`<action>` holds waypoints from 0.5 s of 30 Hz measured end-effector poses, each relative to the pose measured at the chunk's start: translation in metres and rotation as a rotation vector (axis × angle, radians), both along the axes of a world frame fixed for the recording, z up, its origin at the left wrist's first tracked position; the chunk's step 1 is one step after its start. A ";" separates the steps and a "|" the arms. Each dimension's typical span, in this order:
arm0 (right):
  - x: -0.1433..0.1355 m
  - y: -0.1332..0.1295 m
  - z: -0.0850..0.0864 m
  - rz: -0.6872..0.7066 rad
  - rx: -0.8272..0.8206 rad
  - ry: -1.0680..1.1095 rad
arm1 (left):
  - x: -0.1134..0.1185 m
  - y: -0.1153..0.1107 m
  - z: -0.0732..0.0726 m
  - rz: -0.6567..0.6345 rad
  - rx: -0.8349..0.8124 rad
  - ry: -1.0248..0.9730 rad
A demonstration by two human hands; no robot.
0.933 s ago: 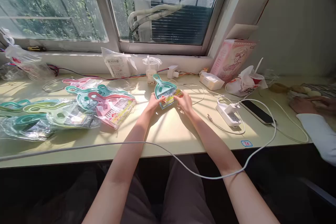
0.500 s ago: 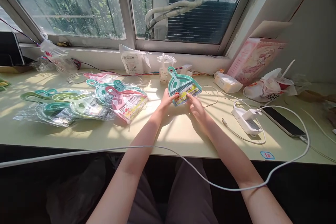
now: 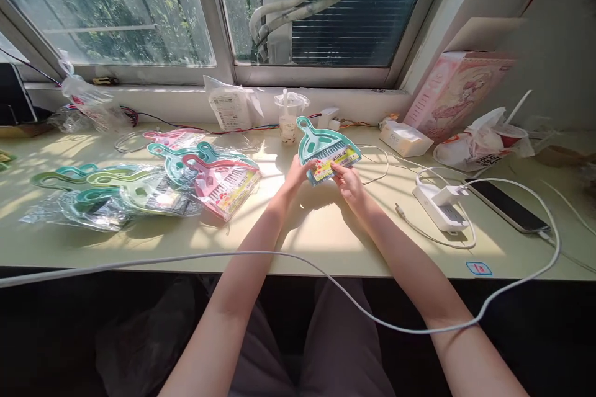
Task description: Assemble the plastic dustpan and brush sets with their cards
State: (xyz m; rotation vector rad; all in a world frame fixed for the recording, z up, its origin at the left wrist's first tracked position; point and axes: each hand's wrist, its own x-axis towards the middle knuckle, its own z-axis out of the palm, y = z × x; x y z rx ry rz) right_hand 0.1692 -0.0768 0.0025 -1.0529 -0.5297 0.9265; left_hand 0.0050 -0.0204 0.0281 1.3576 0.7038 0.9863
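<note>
A teal dustpan and brush set (image 3: pixel 321 144) with a yellow printed label is held up over the table by both hands. My left hand (image 3: pixel 298 172) grips its lower left edge, fingers closed on it. On the lower right edge, my right hand (image 3: pixel 347 182) pinches the set near the label. Left of my hands lies a pink set (image 3: pixel 226 183) in clear wrap, partly over another teal set (image 3: pixel 174 160). Green wrapped sets (image 3: pixel 135 189) are piled farther left.
A drink cup (image 3: pixel 288 127) stands behind the held set. To the right are a tissue pack (image 3: pixel 405 138), a power strip (image 3: pixel 440 208), a phone (image 3: pixel 507 206) and a pink box (image 3: pixel 459 96). A white cable (image 3: pixel 339 290) crosses in front of my forearms.
The teal set has tilted slightly in my hands, its label edge turned a little to the right. Both hands still hold it. The camera view has shifted a little.
</note>
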 end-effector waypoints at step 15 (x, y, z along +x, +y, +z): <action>0.005 0.003 0.028 -0.096 -0.104 0.114 | -0.065 0.082 0.066 0.661 0.412 1.303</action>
